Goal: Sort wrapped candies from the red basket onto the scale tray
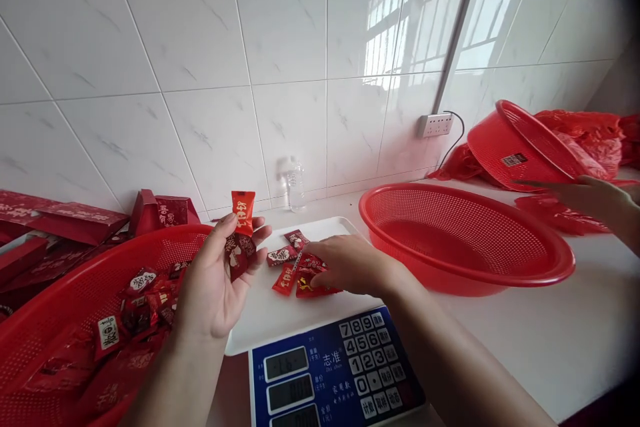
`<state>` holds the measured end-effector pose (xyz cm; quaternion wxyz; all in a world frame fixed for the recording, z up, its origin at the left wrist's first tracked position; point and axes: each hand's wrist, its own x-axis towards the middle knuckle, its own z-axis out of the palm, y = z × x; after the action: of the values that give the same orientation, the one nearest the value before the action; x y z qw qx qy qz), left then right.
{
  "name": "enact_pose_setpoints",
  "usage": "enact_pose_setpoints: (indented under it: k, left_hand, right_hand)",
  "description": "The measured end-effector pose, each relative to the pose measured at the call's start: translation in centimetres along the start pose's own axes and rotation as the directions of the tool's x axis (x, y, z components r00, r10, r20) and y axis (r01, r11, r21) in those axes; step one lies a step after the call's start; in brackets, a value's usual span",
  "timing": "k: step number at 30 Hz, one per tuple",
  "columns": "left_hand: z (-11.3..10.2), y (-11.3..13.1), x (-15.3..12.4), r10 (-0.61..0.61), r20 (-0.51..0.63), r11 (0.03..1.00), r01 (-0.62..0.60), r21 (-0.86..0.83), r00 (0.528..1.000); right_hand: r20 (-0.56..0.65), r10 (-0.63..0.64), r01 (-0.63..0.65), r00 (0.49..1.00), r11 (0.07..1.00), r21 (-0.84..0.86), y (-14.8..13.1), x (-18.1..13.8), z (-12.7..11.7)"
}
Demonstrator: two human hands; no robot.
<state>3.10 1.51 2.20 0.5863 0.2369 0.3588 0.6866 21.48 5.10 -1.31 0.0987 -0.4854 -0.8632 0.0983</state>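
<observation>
My left hand [220, 280] is raised palm-up over the rim of a red basket [60, 320]. It holds a few red candy packets [243, 227], one orange-red packet standing up between thumb and fingers. My right hand [345, 263] rests fingers-down on a small pile of red candy packets [290, 267] lying on the white pan [270, 313] of a digital scale [330, 373]. The fingers of that hand are curled onto the packets. The left basket holds several wrapped candies [135, 313].
An empty red perforated basket [465, 240] sits right of the scale. Another red basket [520, 147] leans tilted at the back right, beside red plastic bags. Another person's hand [590, 200] reaches there. Red boxes [75, 220] lie at the left. A water bottle [296, 183] stands by the tiled wall.
</observation>
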Motion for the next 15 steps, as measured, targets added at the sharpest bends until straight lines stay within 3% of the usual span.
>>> enact_pose_setpoints:
  k: [4, 7, 11, 15]
  left_hand:
    - [-0.1, -0.1, 0.1, -0.022, 0.012, 1.000, 0.022, 0.001, 1.000]
    - [-0.5, -0.4, 0.4, 0.057, 0.044, 0.998, -0.058, 0.039, 0.997]
    - [-1.0, -1.0, 0.6, 0.224, 0.180, 0.961, -0.247, 0.122, 0.958]
    - [-1.4, -1.6, 0.8, 0.299, 0.292, 0.910, -0.364, 0.199, 0.908]
  right_hand:
    - [-0.052, -0.036, 0.039, 0.998, 0.998, 0.056, -0.3, 0.6, 0.5]
    - [-0.110, -0.027, 0.051, 0.994, 0.975, 0.218, -0.3, 0.2, -0.1]
    - [-0.157, -0.021, 0.111, 0.987, 0.799, 0.591, -0.4, -0.9, -0.9]
    - [-0.213, -0.012, 0.175, 0.977, 0.614, 0.770, -0.4, -1.6, -1.2]
